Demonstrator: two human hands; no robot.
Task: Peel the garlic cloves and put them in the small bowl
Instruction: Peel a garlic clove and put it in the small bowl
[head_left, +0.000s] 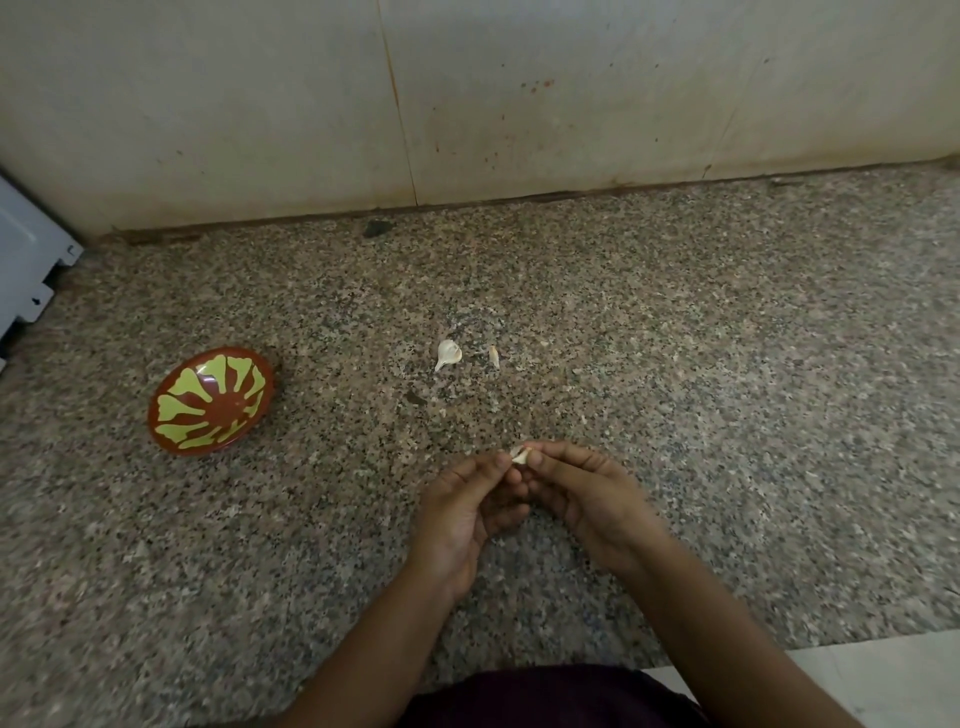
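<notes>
Garlic clove (519, 454) pinched between left hand (470, 512) and right hand (587, 501) fingertips.

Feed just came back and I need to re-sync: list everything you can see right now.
small bowl: 1, red-brown with yellow-green pattern, counter left, nothing in it
garlic piece: 1, white, counter centre, beyond the hands
small scrap: 1, pale tan, just right of the garlic piece; clove or peel, cannot tell
garlic clove: 1, whitish, between both hands' fingertips
dark fragment: 1, blackish, by the wall
counter: 1, speckled granite
wall: pale, stained, behind the counter
panel: 1, white, far left edge
left hand: 1, pinches the clove
right hand: 1, pinches the clove
</notes>
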